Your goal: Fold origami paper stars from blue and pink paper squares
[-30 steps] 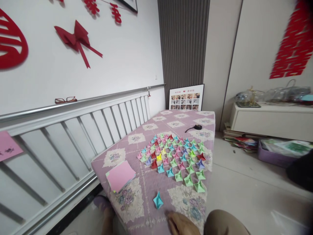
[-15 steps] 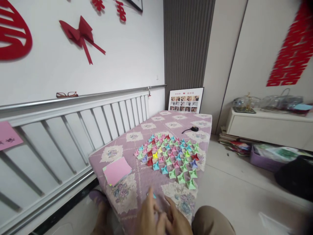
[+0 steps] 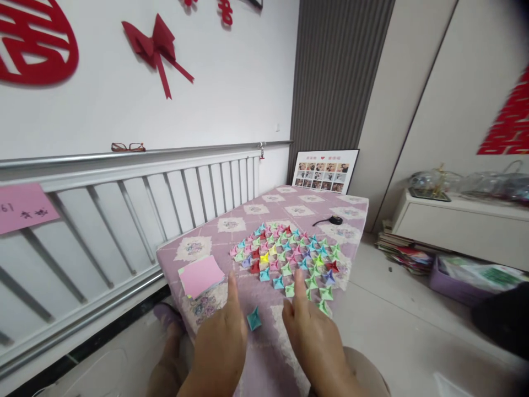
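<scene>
My left hand [image 3: 221, 342] is over the near part of the table, its index finger stretched out and its other fingers curled. My right hand [image 3: 312, 325] mirrors it on the other side, index finger extended and thumb apart. Neither hand holds anything. Between them a teal folded paper star [image 3: 254, 318] lies on the floral tablecloth [image 3: 264, 364], nearest to my left hand. Beyond the hands stand rows of several small folded paper stars [image 3: 285, 256] in green, pink, blue, red and yellow; my right hand hides some of them. A pink paper stack [image 3: 201, 277] lies at the left.
A black tape measure [image 3: 335, 220] rests behind the stars. A photo board [image 3: 325, 171] leans at the table's far end. A white radiator [image 3: 185, 198] runs along the left side. At the right are a white cabinet [image 3: 446, 220] and a purple bin [image 3: 446, 284].
My hands, close together before, have moved apart and forward. The teal star, mostly hidden earlier, now shows between them. The camera view has turned slightly left.
</scene>
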The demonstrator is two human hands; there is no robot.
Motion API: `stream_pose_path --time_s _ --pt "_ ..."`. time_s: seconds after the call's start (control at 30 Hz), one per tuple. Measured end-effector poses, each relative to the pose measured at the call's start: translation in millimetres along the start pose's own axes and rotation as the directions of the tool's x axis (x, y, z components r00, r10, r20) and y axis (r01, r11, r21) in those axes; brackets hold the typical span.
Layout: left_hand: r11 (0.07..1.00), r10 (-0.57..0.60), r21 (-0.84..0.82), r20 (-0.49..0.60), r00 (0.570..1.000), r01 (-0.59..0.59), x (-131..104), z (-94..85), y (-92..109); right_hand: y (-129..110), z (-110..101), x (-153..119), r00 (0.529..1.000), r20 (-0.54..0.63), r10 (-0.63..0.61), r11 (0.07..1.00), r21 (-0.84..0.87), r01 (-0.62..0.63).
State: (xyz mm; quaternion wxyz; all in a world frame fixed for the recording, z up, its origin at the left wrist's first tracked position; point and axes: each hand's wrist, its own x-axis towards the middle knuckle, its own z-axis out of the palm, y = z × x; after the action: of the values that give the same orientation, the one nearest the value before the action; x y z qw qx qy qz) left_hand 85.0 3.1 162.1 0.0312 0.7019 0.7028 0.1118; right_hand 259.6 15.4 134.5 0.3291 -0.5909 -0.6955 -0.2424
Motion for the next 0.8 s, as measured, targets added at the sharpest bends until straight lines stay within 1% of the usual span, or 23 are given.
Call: stream_pose_path --time_s 0.07,0.1,0.17,0.2,0.27,0.33,0.4,0.43,0.47,0.53,0.6,0.67,0.7,0.73,0.8 --pt "1.0 0.012 0.011 -0.015 1.0 -0.012 -2.6 -16.3 4.8 -4.7 -19.5 16.1 0.995 -0.095 -0.024 1.0 -0.011 0.023" --pt "1.0 0.02 0.007 -0.024 1.0 -0.02 -3.6 -21.4 6.7 -6.9 -26.6 21.7 0.991 -0.132 -0.036 0.999 -0.015 0.035" --pt "0.999 0.036 -0.004 -0.038 0.999 -0.036 -4.3 -24.7 9.2 -10.5 -33.6 27.6 0.986 -0.161 -0.051 0.999 -0.015 0.05" --pt "0.999 0.042 -0.008 -0.039 0.998 -0.042 -4.2 -23.2 9.7 -11.7 -33.5 28.0 0.985 -0.159 -0.06 0.998 -0.012 0.058" --pt "0.999 0.05 -0.013 -0.023 0.998 -0.05 -2.6 -15.6 8.9 -12.7 -26.4 24.6 0.991 -0.123 -0.059 0.998 -0.002 0.059" --pt "0.997 0.068 -0.046 0.024 0.997 -0.067 0.7 -3.8 4.8 -11.5 -12.2 16.7 0.999 -0.039 -0.029 0.999 0.019 0.03" --pt "0.987 0.112 -0.12 0.068 0.991 -0.103 5.5 11.7 -3.2 -8.3 5.7 5.6 0.994 0.105 -0.001 0.998 0.062 -0.005" --pt "0.979 0.138 -0.161 0.081 0.987 -0.124 8.4 21.1 -8.5 -6.3 15.3 -1.3 0.98 0.199 -0.004 0.996 0.083 -0.013" --pt "0.97 0.164 -0.193 0.083 0.983 -0.145 11.3 32.0 -14.4 -4.2 24.9 -9.1 0.954 0.3 -0.005 0.996 0.091 -0.024" --pt "0.97 0.17 -0.191 0.104 0.98 -0.148 16.6 57.6 -26.7 -0.5 43.8 -28.3 0.871 0.49 0.035 0.996 0.059 -0.073" --pt "0.976 0.148 -0.181 0.155 0.977 -0.119 19.8 86.5 -37.1 2.2 61.9 -52.0 0.785 0.614 0.082 0.991 0.032 -0.129" --pt "0.976 0.128 -0.201 0.192 0.973 -0.089 20.4 114.6 -43.2 4.2 78.5 -78.1 0.73 0.677 0.093 0.985 0.044 -0.166" --pt "0.974 0.121 -0.214 0.2 0.972 -0.077 19.9 127.2 -44.3 5.1 85.8 -90.7 0.719 0.688 0.096 0.982 0.051 -0.18" --pt "0.971 0.119 -0.227 0.205 0.972 -0.071 19.3 138.4 -44.1 6.1 92.1 -102.2 0.73 0.679 0.078 0.982 0.074 -0.174" --pt "0.965 0.127 -0.251 0.199 0.972 -0.075 18.8 156.4 -40.8 8.3 101.3 -119.8 0.776 0.629 0.055 0.983 0.104 -0.154"
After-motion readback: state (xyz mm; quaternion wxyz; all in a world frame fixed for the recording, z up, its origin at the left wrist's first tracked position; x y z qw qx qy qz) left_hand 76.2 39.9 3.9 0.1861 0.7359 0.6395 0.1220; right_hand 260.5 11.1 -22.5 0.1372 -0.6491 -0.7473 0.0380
